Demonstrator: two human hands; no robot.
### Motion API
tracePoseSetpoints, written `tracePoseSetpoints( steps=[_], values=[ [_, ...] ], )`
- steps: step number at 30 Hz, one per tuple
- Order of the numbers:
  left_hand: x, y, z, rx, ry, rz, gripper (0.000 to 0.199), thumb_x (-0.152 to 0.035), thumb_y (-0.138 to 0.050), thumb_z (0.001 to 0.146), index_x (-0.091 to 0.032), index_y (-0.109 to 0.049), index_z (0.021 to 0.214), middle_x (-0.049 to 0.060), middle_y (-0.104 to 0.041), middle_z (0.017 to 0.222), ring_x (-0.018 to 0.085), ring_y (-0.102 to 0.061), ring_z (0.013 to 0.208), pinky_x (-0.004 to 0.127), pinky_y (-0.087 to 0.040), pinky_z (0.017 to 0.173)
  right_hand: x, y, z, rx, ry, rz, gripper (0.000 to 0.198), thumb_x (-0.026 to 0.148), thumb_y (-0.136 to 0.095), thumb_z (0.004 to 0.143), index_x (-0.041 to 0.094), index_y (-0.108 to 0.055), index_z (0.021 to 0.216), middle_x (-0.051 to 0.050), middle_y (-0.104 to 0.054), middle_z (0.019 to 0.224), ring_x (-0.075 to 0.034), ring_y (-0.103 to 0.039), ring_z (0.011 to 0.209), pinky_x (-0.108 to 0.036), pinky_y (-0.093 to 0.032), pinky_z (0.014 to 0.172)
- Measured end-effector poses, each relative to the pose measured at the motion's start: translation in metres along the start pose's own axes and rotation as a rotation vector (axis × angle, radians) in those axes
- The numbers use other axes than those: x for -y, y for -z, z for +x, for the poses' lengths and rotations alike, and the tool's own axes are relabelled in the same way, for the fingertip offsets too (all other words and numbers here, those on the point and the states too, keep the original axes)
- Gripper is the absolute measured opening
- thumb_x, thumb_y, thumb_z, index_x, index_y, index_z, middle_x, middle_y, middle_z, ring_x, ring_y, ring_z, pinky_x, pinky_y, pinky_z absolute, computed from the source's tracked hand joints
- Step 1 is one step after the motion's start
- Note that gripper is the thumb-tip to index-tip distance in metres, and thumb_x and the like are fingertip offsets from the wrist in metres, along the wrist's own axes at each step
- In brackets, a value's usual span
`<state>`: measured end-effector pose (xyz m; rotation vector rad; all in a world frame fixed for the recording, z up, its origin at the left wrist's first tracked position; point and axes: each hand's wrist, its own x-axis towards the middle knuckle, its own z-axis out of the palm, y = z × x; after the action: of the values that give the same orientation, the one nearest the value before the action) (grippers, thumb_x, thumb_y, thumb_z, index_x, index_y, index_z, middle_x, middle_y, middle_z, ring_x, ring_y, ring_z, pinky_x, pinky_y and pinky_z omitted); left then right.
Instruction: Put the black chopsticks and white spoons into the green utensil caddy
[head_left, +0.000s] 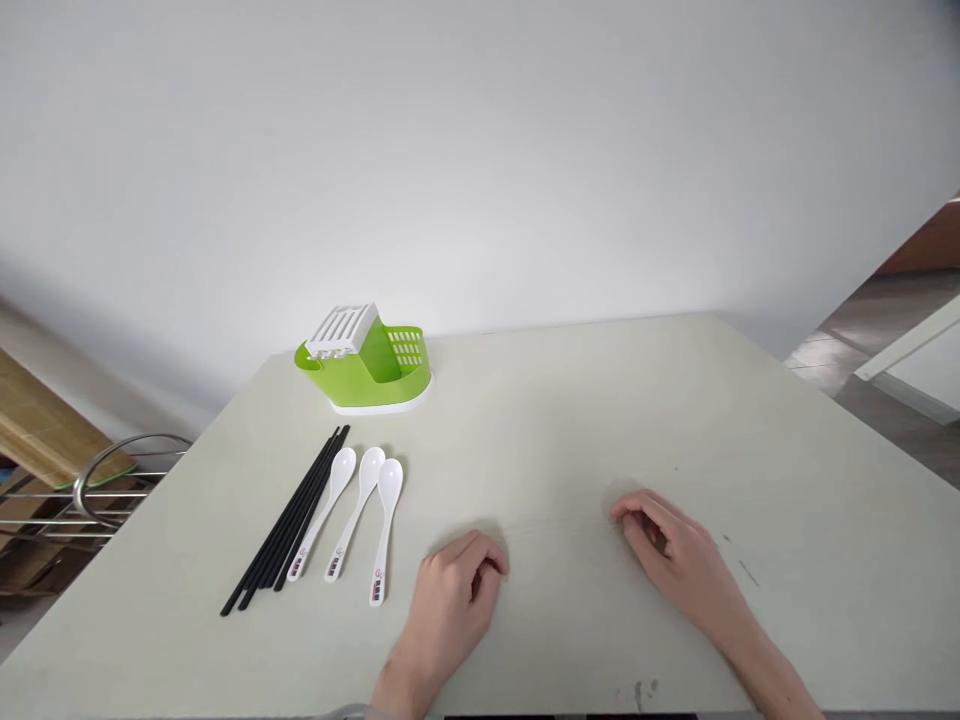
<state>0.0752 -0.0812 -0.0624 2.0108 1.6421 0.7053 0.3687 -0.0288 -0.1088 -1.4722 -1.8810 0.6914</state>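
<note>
My left hand (457, 590) rests on the table near its front edge, fingers curled in and holding nothing that I can see. Just left of it lie three white spoons (388, 490), side by side with their bowls pointing away from me. Beside the spoons is a bundle of black chopsticks (292, 520), lying at a slant. My right hand (667, 545) lies on the table to the right, its fingers loosely curled with the thumb close to the fingertips; nothing shows in it. Farther back stands a green and white cutlery holder (367, 360), upright.
The pale table (555, 430) meets a white wall (525, 160) at the back. Left of the table are a metal wire rack (112, 490) and a wooden board (52, 420). Off to the right, the floor (862, 335) and a white piece of furniture (926, 350) show.
</note>
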Motion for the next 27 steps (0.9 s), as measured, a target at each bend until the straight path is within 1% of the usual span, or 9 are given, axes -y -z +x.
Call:
tracePoseSetpoints(
  steps=[4, 6, 13, 27],
  values=[
    [-0.0018, 0.0006, 0.0, 0.006, 0.015, 0.008, 0.029, -0.006, -0.041, 0.088, -0.023, -0.063, 0.081, -0.004, -0.068, 0.077, 0.012, -0.05, 0.057, 0.027, -0.037, 0.058, 0.0002, 0.0002, 0.0003, 0.026, -0.033, -0.001, 0.021, 0.035, -0.046, 0.104, 0.028, -0.064, 0.097, -0.003, -0.07, 0.097, -0.018, -0.061, 0.071, -0.028, -0.048, 0.06],
    [-0.0023, 0.0006, 0.0002, 0.006, 0.011, 0.007, 0.029, -0.006, -0.041, 0.088, -0.023, -0.063, 0.081, -0.003, -0.069, 0.078, 0.012, -0.05, 0.058, 0.027, -0.037, 0.059, -0.0006, -0.0003, 0.0002, 0.031, -0.042, -0.001, 0.021, 0.035, -0.046, 0.104, 0.029, -0.064, 0.097, -0.003, -0.07, 0.098, -0.018, -0.061, 0.073, -0.028, -0.048, 0.061],
    [-0.0021, 0.0003, 0.0003, -0.007, -0.011, 0.005, 0.029, -0.006, -0.041, 0.088, -0.023, -0.063, 0.081, -0.003, -0.069, 0.078, 0.012, -0.053, 0.059, 0.026, -0.037, 0.059, -0.0022, -0.0017, -0.0006, 0.018, -0.031, -0.005, 0.021, 0.036, -0.047, 0.103, 0.028, -0.066, 0.096, -0.004, -0.071, 0.098, -0.018, -0.061, 0.072, -0.028, -0.047, 0.059],
    [0.0003, -0.0013, -0.0004, 0.0, 0.009, -0.004, 0.029, -0.006, -0.041, 0.087, -0.023, -0.063, 0.081, -0.002, -0.069, 0.077, 0.013, -0.052, 0.06, 0.027, -0.037, 0.06, -0.0021, -0.0013, -0.0002, 0.022, -0.039, -0.011, 0.022, 0.037, -0.046, 0.103, 0.029, -0.065, 0.095, -0.002, -0.071, 0.097, -0.018, -0.061, 0.071, -0.028, -0.048, 0.062]
  ],
)
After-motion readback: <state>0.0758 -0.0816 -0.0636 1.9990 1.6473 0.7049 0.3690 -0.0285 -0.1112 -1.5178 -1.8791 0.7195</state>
